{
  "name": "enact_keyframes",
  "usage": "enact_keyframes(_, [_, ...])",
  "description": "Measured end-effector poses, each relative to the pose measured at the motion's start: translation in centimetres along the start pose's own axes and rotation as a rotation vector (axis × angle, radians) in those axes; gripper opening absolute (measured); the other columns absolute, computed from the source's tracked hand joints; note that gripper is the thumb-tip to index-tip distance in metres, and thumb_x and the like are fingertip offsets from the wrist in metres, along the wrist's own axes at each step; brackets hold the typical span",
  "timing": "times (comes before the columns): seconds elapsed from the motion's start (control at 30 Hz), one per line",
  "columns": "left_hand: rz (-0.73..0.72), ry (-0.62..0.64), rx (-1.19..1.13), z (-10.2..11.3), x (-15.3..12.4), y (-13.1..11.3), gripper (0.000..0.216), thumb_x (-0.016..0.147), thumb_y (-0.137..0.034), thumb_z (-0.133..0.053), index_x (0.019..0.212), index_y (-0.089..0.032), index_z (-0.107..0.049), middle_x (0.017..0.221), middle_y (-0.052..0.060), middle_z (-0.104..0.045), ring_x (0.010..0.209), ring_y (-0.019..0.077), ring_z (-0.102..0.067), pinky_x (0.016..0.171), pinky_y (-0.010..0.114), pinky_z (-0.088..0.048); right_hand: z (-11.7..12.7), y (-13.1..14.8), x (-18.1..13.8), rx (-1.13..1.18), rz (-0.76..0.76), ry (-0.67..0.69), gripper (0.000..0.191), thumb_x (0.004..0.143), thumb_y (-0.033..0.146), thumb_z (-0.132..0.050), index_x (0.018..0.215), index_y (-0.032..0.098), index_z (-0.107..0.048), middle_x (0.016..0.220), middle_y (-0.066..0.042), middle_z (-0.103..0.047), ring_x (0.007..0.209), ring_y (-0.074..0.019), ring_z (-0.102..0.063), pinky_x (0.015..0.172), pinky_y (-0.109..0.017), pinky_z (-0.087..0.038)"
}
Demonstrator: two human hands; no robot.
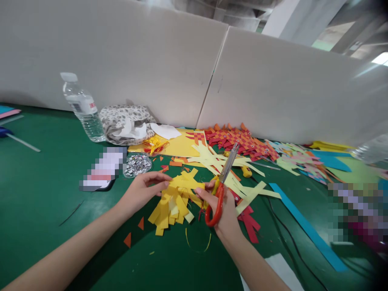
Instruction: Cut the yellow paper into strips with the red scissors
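Yellow paper strips point(172, 202) lie in a pile on the green table in front of me, with some crossing one another. My left hand point(148, 188) pinches the left end of a yellow strip over the pile. In my right hand point(222, 208) are scissors point(220, 194) with red handles, their blades pointing up and away from me. The right thumb and fingertips also pinch the right end of the yellow paper. Red paper pieces point(250, 226) lie beside the right hand, partly hidden by it. Pale yellow strips point(209, 159) are scattered just beyond.
A water bottle point(83, 109), a patterned pouch point(127, 123), a phone point(104, 169) and a dish of googly eyes point(137, 165) stand left. Red-orange woven paper point(239, 141) lies along the white partition point(136, 60). A blue strip point(309, 230) and black cable point(285, 230) are right.
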State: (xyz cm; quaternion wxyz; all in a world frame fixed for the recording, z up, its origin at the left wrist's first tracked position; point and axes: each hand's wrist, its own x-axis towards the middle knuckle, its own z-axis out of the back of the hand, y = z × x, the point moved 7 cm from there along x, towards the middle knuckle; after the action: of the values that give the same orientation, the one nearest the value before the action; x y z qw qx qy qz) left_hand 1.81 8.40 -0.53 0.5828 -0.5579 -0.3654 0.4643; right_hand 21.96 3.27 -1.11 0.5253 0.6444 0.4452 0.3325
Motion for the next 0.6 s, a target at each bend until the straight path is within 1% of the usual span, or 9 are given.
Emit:
enact_keyframes(0.07, [-0.029, -0.007, 0.034, 0.02, 0.12, 0.03, 0.023, 0.069, -0.037, -0.067, 0.082, -0.018, -0.068, 0.085, 0.005, -0.067, 0.076, 0.0176, -0.061, 0.061, 0.026, -0.052, -0.09, -0.06, 0.0, 0.011, -0.007, 0.009, 0.037, 0.053, 0.026, -0.081, 0.072, 0.019, -0.05, 0.075, 0.003, -0.054, 0.07, -0.0138, -0.057, 0.076, -0.035, -0.049])
enact_keyframes(0.2, [-0.051, -0.02, 0.041, 0.21, 0.22, 0.19, 0.021, 0.069, -0.036, -0.068, 0.078, -0.017, -0.064, 0.08, 0.004, -0.065, 0.072, 0.0154, -0.06, 0.06, 0.025, -0.052, -0.29, 0.01, -0.06, 0.022, -0.019, 0.023, 0.037, 0.053, 0.024, -0.081, 0.073, 0.019, -0.05, 0.076, 0.003, -0.056, 0.072, -0.0132, -0.058, 0.075, -0.032, -0.049])
enact_keyframes(0.33, [-0.077, -0.009, 0.018, 0.17, 0.12, 0.04, 0.022, 0.069, -0.034, -0.068, 0.083, -0.018, -0.062, 0.078, 0.003, -0.063, 0.07, 0.0152, -0.06, 0.058, 0.025, -0.051, -0.22, 0.33, -0.05, 0.011, -0.016, -0.001, 0.035, 0.055, 0.027, -0.08, 0.072, 0.019, -0.05, 0.076, 0.001, -0.061, 0.073, -0.015, -0.061, 0.074, -0.033, -0.05])
enact_keyframes(0.4, [-0.069, -0.017, 0.015, 0.18, 0.08, 0.01, 0.026, 0.068, -0.034, -0.069, 0.088, -0.019, -0.062, 0.076, 0.002, -0.062, 0.067, 0.0149, -0.059, 0.057, 0.025, -0.052, -0.27, 0.47, -0.02, 0.024, -0.01, 0.004, 0.035, 0.057, 0.028, -0.079, 0.073, 0.019, -0.05, 0.075, 0.001, -0.062, 0.071, -0.0146, -0.061, 0.074, -0.033, -0.051])
enact_keyframes(0.47, [-0.046, -0.026, 0.015, 0.22, 0.09, 0.06, 0.03, 0.067, -0.035, -0.07, 0.091, -0.019, -0.063, 0.074, 0.001, -0.061, 0.066, 0.0151, -0.06, 0.057, 0.026, -0.052, -0.2, 0.49, 0.01, 0.025, -0.015, -0.007, 0.035, 0.055, 0.027, -0.08, 0.073, 0.019, -0.05, 0.075, 0.001, -0.062, 0.071, -0.0148, -0.062, 0.072, -0.033, -0.052])
enact_keyframes(0.6, [-0.002, -0.041, -0.006, 0.34, 0.14, 0.25, 0.028, 0.065, -0.036, -0.071, 0.085, -0.017, -0.065, 0.078, 0.004, -0.065, 0.071, 0.0173, -0.062, 0.058, 0.027, -0.052, 0.01, 0.46, 0.06, 0.005, -0.02, -0.031, 0.036, 0.052, 0.025, -0.081, 0.073, 0.018, -0.053, 0.076, 0.001, -0.062, 0.07, -0.0147, -0.061, 0.069, -0.031, -0.053])
